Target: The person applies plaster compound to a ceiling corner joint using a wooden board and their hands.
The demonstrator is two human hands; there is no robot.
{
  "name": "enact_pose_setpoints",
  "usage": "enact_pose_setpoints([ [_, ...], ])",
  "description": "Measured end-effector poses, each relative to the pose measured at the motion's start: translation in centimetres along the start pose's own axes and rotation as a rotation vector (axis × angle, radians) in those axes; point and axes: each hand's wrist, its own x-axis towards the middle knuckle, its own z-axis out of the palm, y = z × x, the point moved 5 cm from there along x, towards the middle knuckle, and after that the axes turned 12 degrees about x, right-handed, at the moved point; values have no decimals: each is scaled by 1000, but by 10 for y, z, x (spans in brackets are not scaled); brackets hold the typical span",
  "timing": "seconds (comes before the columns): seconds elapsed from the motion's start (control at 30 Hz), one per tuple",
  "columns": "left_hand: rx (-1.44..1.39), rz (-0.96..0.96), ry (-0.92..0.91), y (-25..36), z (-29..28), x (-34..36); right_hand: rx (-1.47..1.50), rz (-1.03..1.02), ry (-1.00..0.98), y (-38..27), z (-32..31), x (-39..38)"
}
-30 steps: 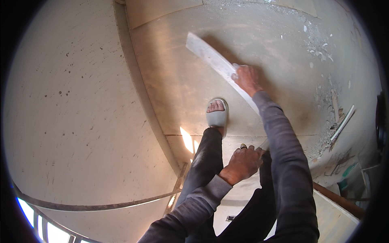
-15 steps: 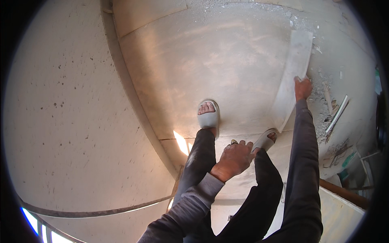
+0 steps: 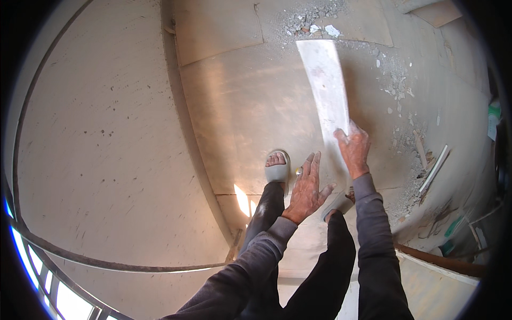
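A long, flat whitish board (image 3: pixel 325 80) extends away from me over the dusty floor. My right hand (image 3: pixel 355 150) grips its right edge, toward the end nearer me, with the thumb on its upper face. Left of the board's near end is my left hand (image 3: pixel 307 193), its fingers stretched out, the thumb apart, and a ring on one finger. It holds nothing. My feet, in pale slippers, are below: the left slipper (image 3: pixel 277 172) shows plainly, while the right slipper (image 3: pixel 338 205) is partly hidden by my leg.
Rubble (image 3: pixel 309 18) lies beyond the board's far end. More chips and a thin white strip (image 3: pixel 433 169) are scattered at the right. A speckled pale wall (image 3: pixel 101 133) fills the left side. A brown wooden edge (image 3: pixel 437 260) runs along the lower right.
The board has swung left, away from the right side, with my right hand still on it. My left hand has opened, its fingers now extended toward the board.
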Motion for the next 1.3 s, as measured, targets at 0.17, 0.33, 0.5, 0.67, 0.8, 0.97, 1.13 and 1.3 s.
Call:
enact_pose_setpoints([
  [0.17,-82,-1,176,11,-31,2,151,-82,-73,-107,28,-1],
  [0.33,89,-60,306,9,-57,9,269,-68,-60,-148,38,2],
  [0.5,113,-236,560,-8,-81,47,484,-72,-28,-155,52,33],
  [0.67,76,-303,531,-30,-107,81,715,-14,-111,-167,33,51],
  [0.8,210,-354,410,-44,-132,106,588,141,-230,-113,17,15],
  [0.97,249,-346,350,-61,-166,143,359,140,-364,-25,9,-37],
  [1.13,142,-304,420,-112,-165,209,270,172,-328,-5,8,-3],
  [1.3,109,-236,504,-170,-158,286,329,164,-329,-17,-3,39],
])
